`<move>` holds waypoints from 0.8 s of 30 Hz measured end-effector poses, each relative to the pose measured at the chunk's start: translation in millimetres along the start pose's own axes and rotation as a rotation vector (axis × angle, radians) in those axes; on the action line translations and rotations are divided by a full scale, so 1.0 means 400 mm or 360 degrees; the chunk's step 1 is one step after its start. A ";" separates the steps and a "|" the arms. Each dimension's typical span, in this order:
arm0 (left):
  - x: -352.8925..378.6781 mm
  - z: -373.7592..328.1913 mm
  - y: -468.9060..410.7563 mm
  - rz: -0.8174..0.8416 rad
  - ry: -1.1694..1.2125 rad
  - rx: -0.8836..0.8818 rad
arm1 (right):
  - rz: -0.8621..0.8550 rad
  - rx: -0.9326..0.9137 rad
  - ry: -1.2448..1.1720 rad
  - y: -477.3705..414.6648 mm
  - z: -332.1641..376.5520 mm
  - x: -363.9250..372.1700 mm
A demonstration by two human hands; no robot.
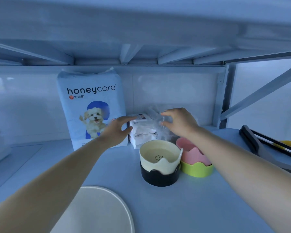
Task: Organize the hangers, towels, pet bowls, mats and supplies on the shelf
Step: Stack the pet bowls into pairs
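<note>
— Where are the hands?
— Both arms reach deep over the shelf. Beside one upright honeycare pack, the left hand has its grip spread, straight fingers touching the top-left edge of the wrapped packs. The right hand curls its grip round their clear wrap.
— Counts?
— One pale mat; four bowls in two nested pairs, cream bowl in black bowl, pink bowl in green bowl; dark hangers, number unclear.

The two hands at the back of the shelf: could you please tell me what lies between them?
In the head view, a stack of white wrapped packs lies between the left hand and the right hand, beside the honeycare bag.
</note>
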State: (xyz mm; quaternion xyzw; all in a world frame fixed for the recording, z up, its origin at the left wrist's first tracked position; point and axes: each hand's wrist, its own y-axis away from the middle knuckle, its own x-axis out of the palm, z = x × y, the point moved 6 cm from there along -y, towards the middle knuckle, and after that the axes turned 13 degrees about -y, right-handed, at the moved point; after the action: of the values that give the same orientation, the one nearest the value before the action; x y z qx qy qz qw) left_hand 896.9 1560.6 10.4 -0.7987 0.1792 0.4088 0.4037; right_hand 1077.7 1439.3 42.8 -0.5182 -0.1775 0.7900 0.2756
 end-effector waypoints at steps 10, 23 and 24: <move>-0.119 0.243 0.123 -0.0196 -0.0297 -0.0368 | 0.0073 -0.0198 0.0070 0.007 0.162 0.122; -0.127 0.387 0.165 -0.0025 -0.0476 -0.0680 | 0.0011 0.0048 0.0300 0.002 0.116 0.096; -0.125 0.388 0.165 -0.0015 -0.0478 -0.0687 | 0.0007 0.0005 0.0300 0.000 0.139 0.102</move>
State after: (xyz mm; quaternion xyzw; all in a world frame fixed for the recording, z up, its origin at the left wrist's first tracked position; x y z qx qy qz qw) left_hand 747.3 1640.8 -35.3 -0.7975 0.0223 0.5495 0.2479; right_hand 1014.2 1464.7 35.6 -0.5901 -0.1483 0.7386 0.2902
